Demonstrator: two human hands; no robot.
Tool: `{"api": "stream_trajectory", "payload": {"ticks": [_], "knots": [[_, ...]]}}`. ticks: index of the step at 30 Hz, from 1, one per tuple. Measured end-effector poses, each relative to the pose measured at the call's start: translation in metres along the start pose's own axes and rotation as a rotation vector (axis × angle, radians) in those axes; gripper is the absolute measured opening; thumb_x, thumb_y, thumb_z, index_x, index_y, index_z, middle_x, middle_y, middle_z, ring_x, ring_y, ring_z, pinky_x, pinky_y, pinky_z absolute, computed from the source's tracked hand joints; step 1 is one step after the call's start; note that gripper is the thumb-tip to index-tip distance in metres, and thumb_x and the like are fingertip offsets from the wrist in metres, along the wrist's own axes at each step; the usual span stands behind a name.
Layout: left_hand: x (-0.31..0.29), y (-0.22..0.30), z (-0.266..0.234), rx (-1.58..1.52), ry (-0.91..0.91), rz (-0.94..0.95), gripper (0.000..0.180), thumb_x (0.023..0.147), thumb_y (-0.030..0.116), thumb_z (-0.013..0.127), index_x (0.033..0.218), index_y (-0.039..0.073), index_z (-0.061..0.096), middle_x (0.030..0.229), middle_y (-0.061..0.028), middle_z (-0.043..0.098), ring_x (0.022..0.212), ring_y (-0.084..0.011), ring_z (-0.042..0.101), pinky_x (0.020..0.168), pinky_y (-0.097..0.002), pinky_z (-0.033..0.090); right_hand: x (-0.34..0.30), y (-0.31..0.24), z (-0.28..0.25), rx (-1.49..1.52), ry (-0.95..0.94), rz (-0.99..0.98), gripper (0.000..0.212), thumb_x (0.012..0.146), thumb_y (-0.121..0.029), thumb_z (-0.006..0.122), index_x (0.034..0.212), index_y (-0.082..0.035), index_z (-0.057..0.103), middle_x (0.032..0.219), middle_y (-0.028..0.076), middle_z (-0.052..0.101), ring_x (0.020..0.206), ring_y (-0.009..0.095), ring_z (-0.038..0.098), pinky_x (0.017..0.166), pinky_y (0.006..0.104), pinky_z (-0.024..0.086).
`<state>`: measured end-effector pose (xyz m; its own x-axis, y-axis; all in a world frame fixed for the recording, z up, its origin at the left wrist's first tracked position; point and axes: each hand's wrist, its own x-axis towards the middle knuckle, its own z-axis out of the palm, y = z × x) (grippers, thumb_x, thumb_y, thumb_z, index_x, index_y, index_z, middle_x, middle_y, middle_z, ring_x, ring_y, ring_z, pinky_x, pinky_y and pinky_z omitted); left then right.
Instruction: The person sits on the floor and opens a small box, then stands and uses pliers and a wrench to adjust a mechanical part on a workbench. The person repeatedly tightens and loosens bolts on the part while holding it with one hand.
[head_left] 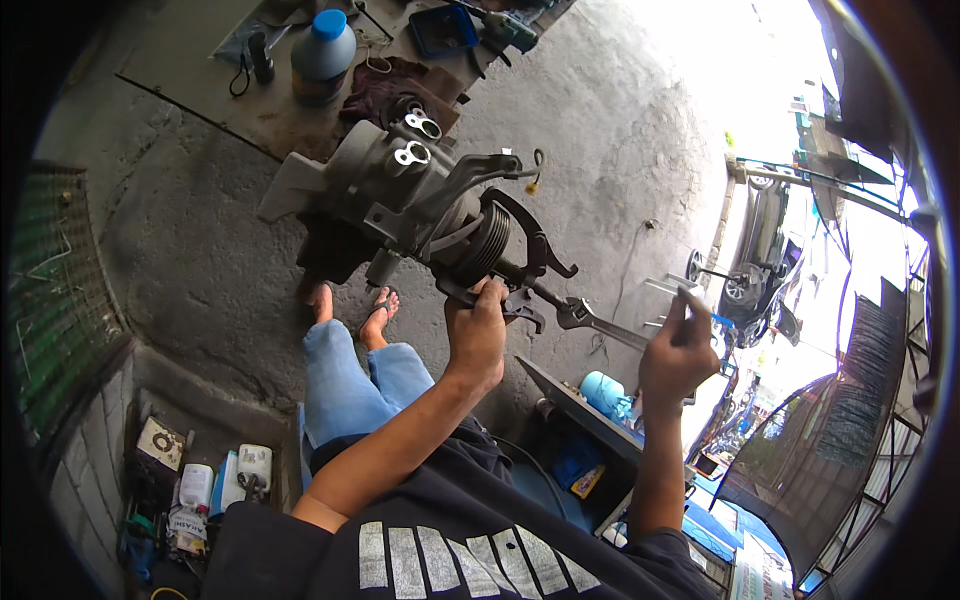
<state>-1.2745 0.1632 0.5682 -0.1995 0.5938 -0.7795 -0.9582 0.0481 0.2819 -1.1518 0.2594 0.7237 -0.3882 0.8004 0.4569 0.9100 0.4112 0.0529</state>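
Overhead, looking down from a head cam at a person seated w/ legs in blue jeans (352, 385), bare feet in sandals on a concrete floor (200, 260); left hand (476, 335) is raised, fingers curled tight around the lower arm of a black puller tool (520, 262) clamped over the pulley end of a grey metal compressor (400, 195); compressor sits up in front of the person, centre-left of view, above the feet, what holds it up can't be told; an adjustable wrench (590, 320) sticks out from the puller's centre screw twd the right; right hand (675, 355) is up to the right, apart from the wrench, fingers closed around a thin dark rod-like tool, tip pointing up; behind the compressor, a grey jug w/ blue cap (322, 55) stands on a metal plate; a car (760, 255) is parked at far right; small bottles & boxes (215, 480) lie at lower left.
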Motion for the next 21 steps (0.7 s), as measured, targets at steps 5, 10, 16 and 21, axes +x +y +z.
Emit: {"api": "stream_trajectory", "payload": {"ticks": [5, 10, 16, 21], "knots": [[0.002, -0.004, -0.003, 0.01, 0.002, 0.005, 0.021, 0.099, 0.026, 0.064, 0.104, 0.006, 0.064, 0.098, -0.0018, 0.059, 0.092, -0.0102, 0.057, 0.085, -0.0303, 0.052, 0.057, 0.011, 0.044, 0.091, 0.037, 0.267, 0.012, 0.093, -0.009, 0.071, 0.101, -0.005, 0.077, 0.049, 0.002, 0.053, 0.044, 0.007, 0.042, 0.046, 0.0314, 0.03], [0.0, -0.002, 0.006, -0.109, 0.039, 0.113, 0.021, 0.089, 0.003, 0.057, 0.071, 0.011, 0.05, 0.073, 0.0039, 0.05, 0.071, -0.0068, 0.047, 0.066, -0.0258, 0.04, 0.073, 0.025, 0.069, 0.246, -0.019, 0.349, 0.015, 0.095, -0.013, 0.07, 0.1, -0.001, 0.076, 0.055, 0.003, 0.06, 0.047, 0.008, 0.044, 0.049, 0.0315, 0.033], [-0.002, 0.005, 0.005, -0.155, 0.021, -0.018, 0.02, 0.088, 0.005, 0.059, 0.073, 0.015, 0.05, 0.078, 0.0065, 0.05, 0.072, -0.0046, 0.049, 0.067, -0.0251, 0.046, 0.066, 0.028, 0.078, 0.264, 0.128, 0.312, 0.021, 0.096, -0.019, 0.071, 0.095, 0.001, 0.076, 0.059, 0.004, 0.063, 0.05, 0.01, 0.047, 0.05, 0.0314, 0.033], [-0.009, 0.021, 0.002, -0.065, -0.012, -0.023, 0.025, 0.092, 0.004, 0.062, 0.117, 0.008, 0.059, 0.113, -0.0068, 0.064, 0.101, -0.0158, 0.067, 0.085, -0.0349, 0.06, 0.057, 0.024, 0.078, 0.312, 0.15, 0.38, 0.042, 0.104, -0.034, 0.061, 0.087, 0.001, 0.076, 0.054, 0.002, 0.057, 0.047, 0.008, 0.045, 0.049, 0.0286, 0.034]]}}
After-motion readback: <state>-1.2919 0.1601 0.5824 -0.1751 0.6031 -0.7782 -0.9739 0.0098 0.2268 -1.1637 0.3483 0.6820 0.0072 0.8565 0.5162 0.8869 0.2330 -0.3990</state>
